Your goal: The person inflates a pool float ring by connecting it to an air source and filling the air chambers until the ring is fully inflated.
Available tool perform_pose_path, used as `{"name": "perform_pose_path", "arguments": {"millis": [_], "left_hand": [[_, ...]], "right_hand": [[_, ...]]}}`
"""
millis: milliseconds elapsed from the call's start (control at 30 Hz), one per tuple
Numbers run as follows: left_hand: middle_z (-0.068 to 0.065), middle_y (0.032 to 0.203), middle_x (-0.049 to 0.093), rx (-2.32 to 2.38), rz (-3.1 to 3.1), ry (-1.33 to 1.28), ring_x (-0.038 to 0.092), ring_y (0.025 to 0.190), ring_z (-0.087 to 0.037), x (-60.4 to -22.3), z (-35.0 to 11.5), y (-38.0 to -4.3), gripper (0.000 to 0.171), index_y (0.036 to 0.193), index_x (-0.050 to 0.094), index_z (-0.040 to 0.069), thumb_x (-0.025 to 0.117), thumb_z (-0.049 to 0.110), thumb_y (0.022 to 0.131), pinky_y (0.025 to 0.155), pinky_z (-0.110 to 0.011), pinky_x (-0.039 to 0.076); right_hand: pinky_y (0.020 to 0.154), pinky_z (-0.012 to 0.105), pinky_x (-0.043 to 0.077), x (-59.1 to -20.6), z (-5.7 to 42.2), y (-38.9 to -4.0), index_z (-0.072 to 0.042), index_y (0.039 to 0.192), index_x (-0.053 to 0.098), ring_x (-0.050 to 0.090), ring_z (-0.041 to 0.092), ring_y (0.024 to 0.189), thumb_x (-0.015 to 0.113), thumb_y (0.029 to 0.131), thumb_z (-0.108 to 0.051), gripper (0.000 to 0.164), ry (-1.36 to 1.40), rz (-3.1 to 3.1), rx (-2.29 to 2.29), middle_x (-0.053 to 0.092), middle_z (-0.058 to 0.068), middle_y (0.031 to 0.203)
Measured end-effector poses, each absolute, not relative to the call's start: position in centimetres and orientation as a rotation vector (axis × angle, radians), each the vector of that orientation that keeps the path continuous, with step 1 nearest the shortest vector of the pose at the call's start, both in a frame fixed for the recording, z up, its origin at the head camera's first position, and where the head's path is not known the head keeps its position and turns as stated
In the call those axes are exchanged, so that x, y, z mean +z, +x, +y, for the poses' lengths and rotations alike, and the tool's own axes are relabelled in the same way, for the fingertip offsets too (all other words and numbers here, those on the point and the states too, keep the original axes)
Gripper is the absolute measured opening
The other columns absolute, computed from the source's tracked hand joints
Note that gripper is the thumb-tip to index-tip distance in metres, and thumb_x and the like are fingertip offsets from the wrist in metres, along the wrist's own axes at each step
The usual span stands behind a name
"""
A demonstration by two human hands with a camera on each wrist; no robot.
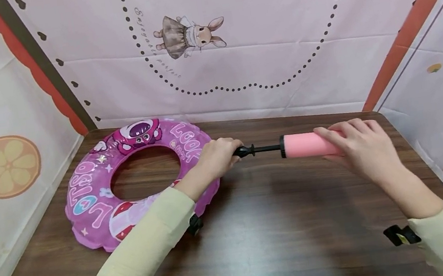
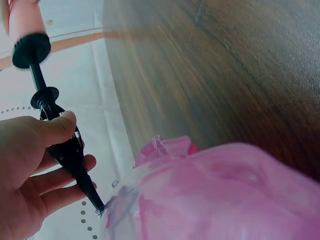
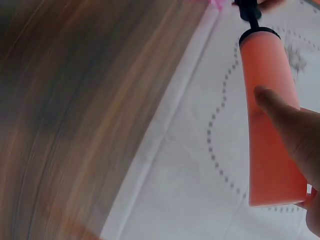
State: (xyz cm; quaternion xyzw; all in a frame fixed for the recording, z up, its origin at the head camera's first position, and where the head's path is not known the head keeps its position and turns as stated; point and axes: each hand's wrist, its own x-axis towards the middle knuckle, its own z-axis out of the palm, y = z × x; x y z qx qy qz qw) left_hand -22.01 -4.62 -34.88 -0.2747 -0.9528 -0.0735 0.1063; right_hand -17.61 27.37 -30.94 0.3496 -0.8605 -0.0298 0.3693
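Observation:
A pink hand pump point(image 1: 306, 144) is held level above the table, its black rod extending left from the barrel. My right hand point(image 1: 362, 148) grips the pink barrel, the thumb lying along it in the right wrist view. My left hand point(image 1: 217, 157) pinches the black nozzle end point(image 2: 72, 157) between thumb and fingers. In the left wrist view the nozzle's tip meets a clear valve point(image 2: 101, 211) on the purple swim ring point(image 1: 88, 196). The ring looks puffed up, with a wrinkled outer edge, and lies on the left of the table. In the head view the left hand hides the tip.
The dark wooden table point(image 1: 238, 250) reaches back to a pale printed cloth point(image 1: 264, 22) with a rabbit on it. Similar cloth hangs at left and right. Black straps with small devices point(image 1: 401, 235) sit at both wrists.

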Motion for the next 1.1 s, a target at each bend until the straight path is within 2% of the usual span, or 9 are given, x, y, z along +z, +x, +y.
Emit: {"name": "perform_pose_path", "arguments": {"millis": [100, 300, 400, 500, 567, 700, 867, 1100], "left_hand": [[0.000, 0.095, 0.067, -0.208, -2.811, -0.783, 0.065, 0.084, -0.024, -34.9, -4.9, -22.1, 0.026, 0.107, 0.064, 0.015, 0.069, 0.023, 0.082, 0.065, -0.037, 0.053], [-0.002, 0.094, 0.067, -0.217, -2.789, -0.771, 0.065, 0.083, -0.024, -35.0, -5.2, -22.1, 0.027, 0.107, 0.064, 0.014, 0.069, 0.022, 0.082, 0.063, -0.037, 0.053], [-0.002, 0.095, 0.067, -0.210, -2.774, -0.785, 0.065, 0.083, -0.023, -35.1, -5.2, -22.0, 0.028, 0.107, 0.064, 0.014, 0.069, 0.022, 0.082, 0.063, -0.036, 0.053], [-0.003, 0.095, 0.067, -0.205, -2.745, -0.810, 0.065, 0.081, -0.023, -35.3, -5.1, -21.8, 0.029, 0.107, 0.064, 0.014, 0.070, 0.022, 0.081, 0.063, -0.036, 0.054], [-0.003, 0.094, 0.067, -0.208, -2.723, -0.817, 0.065, 0.080, -0.023, -35.4, -5.1, -21.7, 0.028, 0.106, 0.064, 0.013, 0.071, 0.021, 0.080, 0.062, -0.036, 0.054], [-0.004, 0.093, 0.067, -0.254, -2.680, -0.817, 0.065, 0.079, -0.022, -35.5, -5.0, -21.6, 0.028, 0.105, 0.065, 0.012, 0.072, 0.019, 0.079, 0.061, -0.035, 0.053], [-0.005, 0.092, 0.068, -0.294, -2.655, -0.826, 0.065, 0.078, -0.023, -35.4, -5.0, -21.6, 0.027, 0.103, 0.065, 0.011, 0.072, 0.017, 0.078, 0.062, -0.036, 0.053], [-0.004, 0.092, 0.068, -0.302, -2.691, -0.821, 0.065, 0.081, -0.022, -35.3, -4.9, -21.8, 0.026, 0.104, 0.065, 0.013, 0.072, 0.019, 0.079, 0.063, -0.036, 0.053]], "right_hand": [[0.067, 0.054, 0.041, -30.2, 29.0, -17.1, -0.019, 0.117, 0.060, 0.056, 0.040, 0.085, 0.024, 0.092, -0.060, 0.060, 0.833, -2.216, -0.066, 0.063, 0.016, 0.093], [0.069, 0.056, 0.040, -29.7, 29.3, -16.9, -0.019, 0.114, 0.061, 0.055, 0.041, 0.084, 0.024, 0.093, -0.060, 0.060, 0.781, -2.179, -0.044, 0.063, 0.016, 0.093], [0.065, 0.053, 0.040, -30.6, 27.2, -17.4, -0.018, 0.117, 0.060, 0.055, 0.040, 0.082, 0.034, 0.092, -0.056, 0.052, 0.836, -2.162, -0.062, 0.062, 0.015, 0.091], [0.064, 0.050, 0.039, -31.4, 24.9, -17.8, -0.016, 0.118, 0.058, 0.054, 0.038, 0.081, 0.052, 0.084, -0.046, 0.045, 0.881, -2.162, -0.085, 0.061, 0.014, 0.091], [0.064, 0.049, 0.040, -31.7, 23.5, -18.0, -0.015, 0.117, 0.058, 0.054, 0.037, 0.080, 0.065, 0.075, -0.038, 0.049, 0.894, -2.161, -0.101, 0.060, 0.014, 0.091], [0.066, 0.048, 0.040, -31.8, 21.6, -18.5, -0.015, 0.115, 0.057, 0.054, 0.035, 0.080, 0.080, 0.065, -0.029, 0.057, 0.900, -2.136, -0.135, 0.059, 0.013, 0.089], [0.067, 0.046, 0.041, -32.0, 20.4, -19.0, -0.015, 0.112, 0.057, 0.054, 0.033, 0.079, 0.084, 0.060, -0.028, 0.060, 0.906, -2.108, -0.158, 0.059, 0.012, 0.088], [0.068, 0.047, 0.043, -31.9, 21.2, -19.0, -0.017, 0.115, 0.058, 0.056, 0.034, 0.082, 0.078, 0.069, -0.032, 0.053, 0.925, -2.145, -0.169, 0.060, 0.011, 0.092]]}}
